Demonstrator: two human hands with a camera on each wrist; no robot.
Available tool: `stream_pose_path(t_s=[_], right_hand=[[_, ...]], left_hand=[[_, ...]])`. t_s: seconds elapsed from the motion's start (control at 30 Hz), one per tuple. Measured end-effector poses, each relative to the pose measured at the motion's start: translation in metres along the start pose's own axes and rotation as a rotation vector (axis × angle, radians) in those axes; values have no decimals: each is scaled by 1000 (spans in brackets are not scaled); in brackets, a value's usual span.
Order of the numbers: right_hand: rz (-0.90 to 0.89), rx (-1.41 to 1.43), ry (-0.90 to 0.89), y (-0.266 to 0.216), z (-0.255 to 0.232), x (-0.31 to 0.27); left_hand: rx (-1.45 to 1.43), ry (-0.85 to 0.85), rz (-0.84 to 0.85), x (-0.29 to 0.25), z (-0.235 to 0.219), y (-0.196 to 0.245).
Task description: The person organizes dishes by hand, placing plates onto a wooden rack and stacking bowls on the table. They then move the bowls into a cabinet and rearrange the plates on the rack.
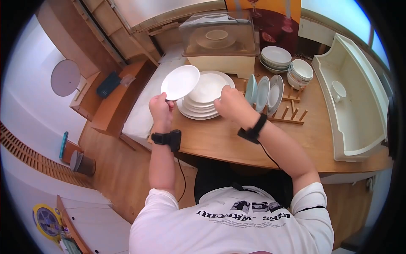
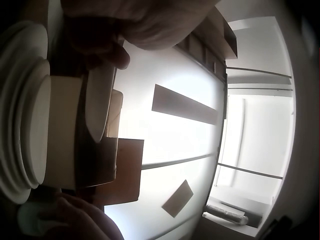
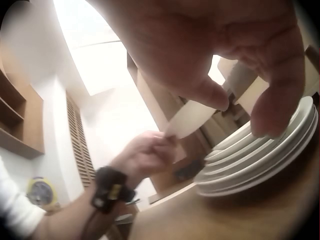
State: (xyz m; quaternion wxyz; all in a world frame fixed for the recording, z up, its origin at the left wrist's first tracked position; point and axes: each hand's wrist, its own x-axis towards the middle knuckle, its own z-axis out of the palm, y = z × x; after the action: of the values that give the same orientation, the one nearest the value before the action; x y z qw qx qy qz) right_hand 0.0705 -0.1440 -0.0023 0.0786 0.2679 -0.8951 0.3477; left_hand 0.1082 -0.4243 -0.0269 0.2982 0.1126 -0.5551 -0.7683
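Observation:
My left hand (image 1: 161,111) grips a small white plate (image 1: 180,83) by its near edge, thumb on its upper face. The plate is raised and tilted, left of a stack of white plates (image 1: 208,86) on the table. In the left wrist view, that plate (image 2: 98,100) shows nearly edge-on below the fingers. At the stack's right side is my right hand (image 1: 237,103), with nothing showing in its grasp. The right wrist view shows its thumb and a bent finger (image 3: 275,110) spread apart, the fingertip overlapping the stacked plates (image 3: 250,162).
Right of the stack, a wooden dish rack (image 1: 287,120) holds several upright plates (image 1: 262,93). Behind it are stacked shallow bowls (image 1: 276,56) and smaller bowls (image 1: 301,70). A clear-lidded dish box (image 1: 220,38) stands at the back. A cream bin (image 1: 359,139) at right contains a white cup (image 1: 338,90).

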Motion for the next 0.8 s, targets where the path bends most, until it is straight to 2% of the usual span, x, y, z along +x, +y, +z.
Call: stream_pose_path(t_s=[0.07, 0.27, 0.3, 0.4, 0.5, 0.6, 0.7, 0.8], right_hand=[[163, -55, -11, 4, 18, 31], [240, -121, -210, 29, 29, 75], [219, -138, -167, 31, 31, 76], [206, -67, -135, 40, 30, 82], [382, 12, -178, 40, 31, 88], [298, 25, -126, 41, 30, 85], [312, 71, -86, 36, 20, 82], [459, 389, -138, 24, 3, 83]], left_hand=[[19, 27, 18, -7, 1, 0], [-5, 35, -4, -16, -8, 5], [1, 32, 0, -17, -10, 6], [5, 33, 7, -18, -14, 5], [-2, 33, 5, -14, -18, 1], [1, 24, -14, -15, -16, 1], [-8, 15, -33, -18, -14, 1], [-6, 19, -39, -19, -10, 0]])
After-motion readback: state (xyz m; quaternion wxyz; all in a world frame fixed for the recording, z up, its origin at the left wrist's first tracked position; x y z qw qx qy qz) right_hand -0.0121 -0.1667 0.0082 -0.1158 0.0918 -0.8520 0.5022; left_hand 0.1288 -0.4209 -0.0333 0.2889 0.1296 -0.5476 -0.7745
